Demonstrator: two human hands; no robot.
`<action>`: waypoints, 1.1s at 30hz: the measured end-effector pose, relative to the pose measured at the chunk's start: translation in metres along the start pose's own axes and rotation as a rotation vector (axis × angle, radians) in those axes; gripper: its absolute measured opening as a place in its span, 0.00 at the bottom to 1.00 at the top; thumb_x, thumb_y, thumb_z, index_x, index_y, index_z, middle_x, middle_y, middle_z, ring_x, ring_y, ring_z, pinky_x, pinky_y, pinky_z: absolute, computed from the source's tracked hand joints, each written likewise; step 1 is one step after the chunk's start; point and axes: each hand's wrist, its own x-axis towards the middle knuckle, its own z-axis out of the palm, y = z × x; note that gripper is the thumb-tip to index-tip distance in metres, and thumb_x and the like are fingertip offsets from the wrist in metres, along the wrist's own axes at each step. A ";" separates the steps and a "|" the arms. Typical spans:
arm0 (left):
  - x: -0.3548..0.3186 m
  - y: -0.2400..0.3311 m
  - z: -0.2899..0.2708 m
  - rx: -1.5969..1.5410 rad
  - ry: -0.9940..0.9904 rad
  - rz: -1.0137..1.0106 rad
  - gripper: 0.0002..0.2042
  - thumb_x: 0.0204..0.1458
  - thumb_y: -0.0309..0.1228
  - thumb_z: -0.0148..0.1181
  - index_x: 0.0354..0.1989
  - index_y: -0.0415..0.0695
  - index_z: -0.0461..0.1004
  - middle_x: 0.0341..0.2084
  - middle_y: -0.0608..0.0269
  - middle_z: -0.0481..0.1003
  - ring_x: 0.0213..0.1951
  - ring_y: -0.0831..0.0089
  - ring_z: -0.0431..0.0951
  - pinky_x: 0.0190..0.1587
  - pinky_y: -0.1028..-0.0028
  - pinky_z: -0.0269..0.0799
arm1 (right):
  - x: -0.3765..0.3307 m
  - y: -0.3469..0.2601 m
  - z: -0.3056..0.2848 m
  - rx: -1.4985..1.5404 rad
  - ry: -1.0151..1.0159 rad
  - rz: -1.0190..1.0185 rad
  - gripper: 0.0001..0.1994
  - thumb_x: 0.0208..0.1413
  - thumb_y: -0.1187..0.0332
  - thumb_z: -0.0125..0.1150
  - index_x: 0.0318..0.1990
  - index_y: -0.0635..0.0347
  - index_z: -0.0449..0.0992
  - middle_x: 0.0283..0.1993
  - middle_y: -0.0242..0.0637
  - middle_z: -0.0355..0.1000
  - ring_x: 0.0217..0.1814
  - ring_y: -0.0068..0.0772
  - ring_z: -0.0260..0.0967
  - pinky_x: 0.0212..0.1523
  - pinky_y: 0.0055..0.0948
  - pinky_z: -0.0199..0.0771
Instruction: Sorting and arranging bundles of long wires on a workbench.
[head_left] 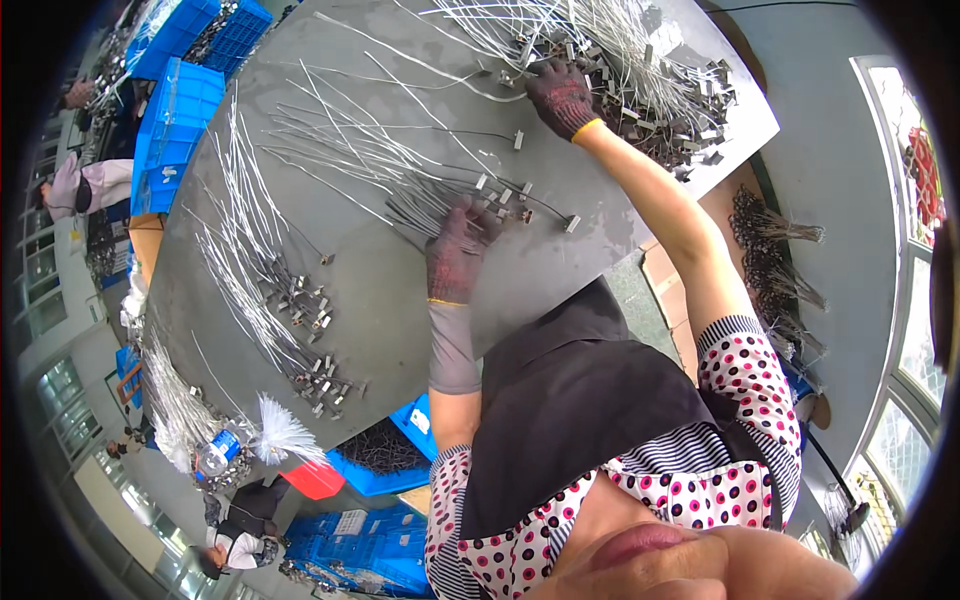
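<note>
Wire leads [400,165] with metal end clips, partly sorted on the grey tabletop [400,300].
My left hand [458,250] clenches a bundle of leads just under my fingers; my right hand [562,97] presses curled fingers into the tangled pile [640,70] beyond. Laid-out rows [270,290] look done; much pile remains.

Materials as I log them: left hand [458,250] and right hand [562,97] in knitted cloth gloves, dark speckled, coarse weave; wire bundle [380,165] under the left glove, thin bright metal strands with small shiny metal end clips; heap of wires [640,60] by the right glove, same glinting metal; table [400,290], grey, matt, smooth (faintly scuffed); crates [175,120], blue moulded plastic, slight gloss; apron [570,400], dark matt cloth
</note>
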 end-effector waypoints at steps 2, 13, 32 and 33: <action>0.001 -0.003 0.007 0.055 0.054 0.001 0.15 0.60 0.41 0.60 0.49 0.45 0.75 0.37 0.63 0.78 0.33 0.72 0.75 0.37 0.68 0.72 | -0.015 0.002 -0.005 0.163 -0.080 -0.027 0.11 0.53 0.70 0.59 0.44 0.51 0.79 0.55 0.38 0.73 0.58 0.44 0.68 0.53 0.43 0.73; 0.035 -0.062 0.055 -0.022 0.001 -0.195 0.11 0.60 0.32 0.60 0.49 0.44 0.75 0.38 0.60 0.78 0.39 0.67 0.78 0.44 0.65 0.77 | -0.220 -0.017 -0.100 1.329 -0.229 0.247 0.14 0.61 0.68 0.60 0.52 0.64 0.78 0.31 0.35 0.76 0.31 0.21 0.71 0.34 0.24 0.74; 0.055 -0.046 0.040 -0.104 -0.266 0.087 0.12 0.57 0.37 0.62 0.45 0.45 0.76 0.38 0.61 0.78 0.44 0.63 0.78 0.57 0.47 0.71 | -0.509 0.010 -0.072 1.080 -0.537 1.044 0.18 0.55 0.55 0.62 0.34 0.66 0.79 0.24 0.36 0.72 0.27 0.28 0.68 0.31 0.31 0.69; 0.055 -0.044 0.040 -0.153 -0.217 0.081 0.12 0.57 0.37 0.62 0.45 0.47 0.76 0.37 0.62 0.77 0.42 0.64 0.78 0.57 0.47 0.72 | -0.510 0.009 -0.075 1.070 -0.497 1.075 0.18 0.54 0.56 0.63 0.34 0.67 0.80 0.24 0.37 0.72 0.27 0.28 0.68 0.31 0.32 0.69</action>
